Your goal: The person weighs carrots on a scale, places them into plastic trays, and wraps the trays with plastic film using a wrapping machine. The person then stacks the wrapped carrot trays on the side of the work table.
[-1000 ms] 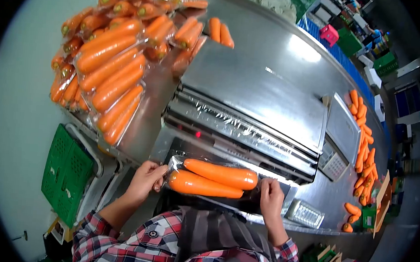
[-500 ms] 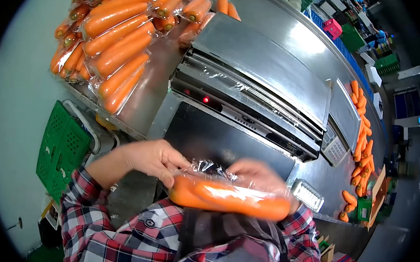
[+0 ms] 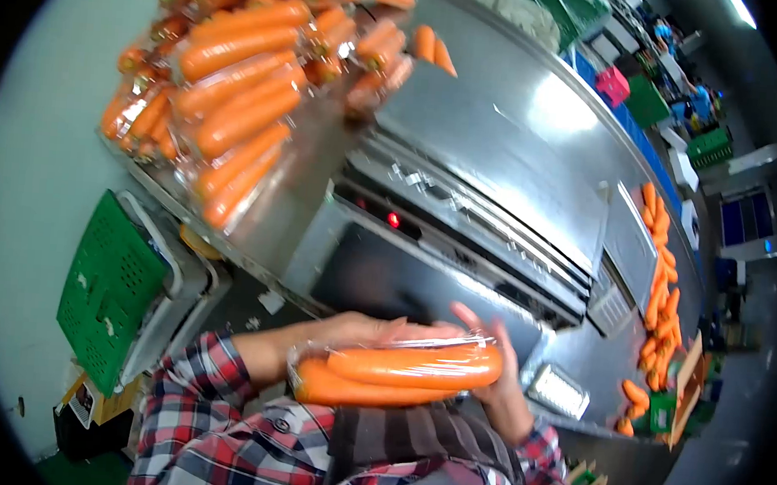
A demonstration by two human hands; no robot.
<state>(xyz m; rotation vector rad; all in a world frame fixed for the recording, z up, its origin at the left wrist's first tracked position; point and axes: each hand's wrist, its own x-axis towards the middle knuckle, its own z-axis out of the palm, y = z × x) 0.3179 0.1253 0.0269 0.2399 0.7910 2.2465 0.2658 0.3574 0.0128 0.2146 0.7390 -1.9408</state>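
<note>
A film-wrapped pack of carrots (image 3: 407,367) lies across both hands, close to the plaid shirt. Along the far side and under its left part, my left hand (image 3: 360,329) holds it, with some fingers hidden behind the pack. My right hand (image 3: 499,367) grips the right end, thumb and fingers round it. Clear film shines over the carrots and bunches at the left end. Just beyond the hands stands the wrapping machine (image 3: 462,221) with a red light and a dark hot plate (image 3: 386,283).
Wrapped carrot packs (image 3: 236,97) are piled on the steel table at the far left. Loose carrots (image 3: 663,307) lie along the right, past a scale (image 3: 612,303). A green crate (image 3: 110,291) leans at the left. A lit white-framed device (image 3: 558,391) sits near the right wrist.
The pack has turned and shifted slightly left. My left hand has moved from pinching film at the left end to the pack's far side; my right hand now wraps the right end.
</note>
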